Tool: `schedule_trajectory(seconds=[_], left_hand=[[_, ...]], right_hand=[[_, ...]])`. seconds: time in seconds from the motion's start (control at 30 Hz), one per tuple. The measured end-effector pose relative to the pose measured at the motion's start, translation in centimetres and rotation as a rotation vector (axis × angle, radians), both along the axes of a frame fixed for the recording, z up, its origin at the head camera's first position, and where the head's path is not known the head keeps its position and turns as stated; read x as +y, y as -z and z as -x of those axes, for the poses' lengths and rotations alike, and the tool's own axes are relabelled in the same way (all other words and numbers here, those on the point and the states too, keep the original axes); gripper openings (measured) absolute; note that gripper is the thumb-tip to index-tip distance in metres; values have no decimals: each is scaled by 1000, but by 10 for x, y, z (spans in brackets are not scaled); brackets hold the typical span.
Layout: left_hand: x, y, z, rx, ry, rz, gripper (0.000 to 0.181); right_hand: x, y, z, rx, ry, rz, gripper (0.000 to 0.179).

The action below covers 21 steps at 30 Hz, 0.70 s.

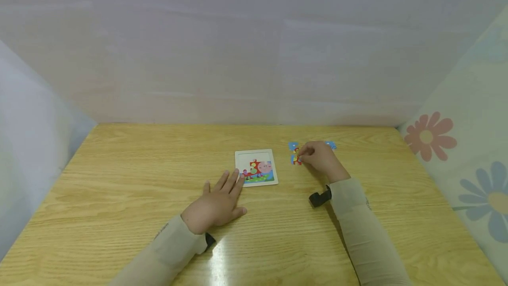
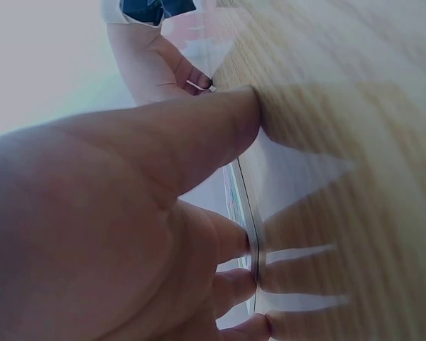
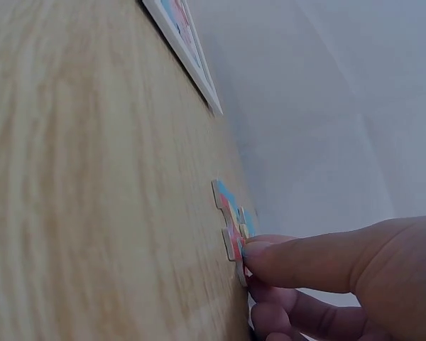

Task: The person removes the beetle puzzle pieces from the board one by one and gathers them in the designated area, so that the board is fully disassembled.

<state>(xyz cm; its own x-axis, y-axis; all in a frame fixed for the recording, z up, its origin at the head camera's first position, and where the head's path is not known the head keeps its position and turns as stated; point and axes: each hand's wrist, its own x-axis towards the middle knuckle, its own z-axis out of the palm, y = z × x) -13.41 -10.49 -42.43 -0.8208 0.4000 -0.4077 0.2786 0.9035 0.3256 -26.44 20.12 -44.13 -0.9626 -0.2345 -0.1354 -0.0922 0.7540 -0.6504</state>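
Note:
A small square puzzle tray (image 1: 276, 174) with a white rim lies mid-table. Joined pieces with a pink cartoon pig face (image 1: 265, 167) fill its lower part, and its upper left shows bare white. My left hand (image 1: 216, 204) lies palm down with fingers spread, fingertips resting at the tray's lower left corner. To the tray's right, my right hand (image 1: 320, 159) pinches a puzzle piece (image 3: 234, 245) between thumb and fingers, low over the table. Its picture is red and blue; the fingers partly hide it. Another blue piece (image 1: 293, 145) lies just beyond the fingertips.
More blue puzzle pieces (image 1: 330, 144) lie behind the right hand, partly covered by it. The wooden table (image 1: 139, 180) ends at a pale cloth backdrop (image 1: 254, 56). A cloth with printed flowers (image 1: 426, 137) hangs along the right side.

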Motion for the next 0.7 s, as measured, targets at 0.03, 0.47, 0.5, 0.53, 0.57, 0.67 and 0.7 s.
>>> schedule_trajectory(seconds=[0.03, 0.47, 0.5, 0.53, 0.57, 0.67, 0.7], left_hand=[[0, 0, 0, 2, 0, -2, 83], [-1, 1, -1, 13, 0, -7, 83], [-1, 1, -1, 10, -1, -5, 84], [-1, 0, 0, 7, -3, -5, 84], [-1, 0, 0, 4, -4, -4, 84], [-1, 0, 0, -3, -6, 0, 84], [-1, 0, -1, -3, -7, -1, 84]], right_hand=[[0, 0, 0, 2, -2, -3, 5], [-11, -7, -5, 48, 1, 58, 12], [-14, -8, -7, 50, 2, 70, 13], [-16, -9, -8, 51, 0, 83, 14], [-19, -10, -10, 53, -3, 95, 14], [-29, -10, -15, 62, -15, 134, 15], [-32, -9, -17, 65, -20, 152, 15]])
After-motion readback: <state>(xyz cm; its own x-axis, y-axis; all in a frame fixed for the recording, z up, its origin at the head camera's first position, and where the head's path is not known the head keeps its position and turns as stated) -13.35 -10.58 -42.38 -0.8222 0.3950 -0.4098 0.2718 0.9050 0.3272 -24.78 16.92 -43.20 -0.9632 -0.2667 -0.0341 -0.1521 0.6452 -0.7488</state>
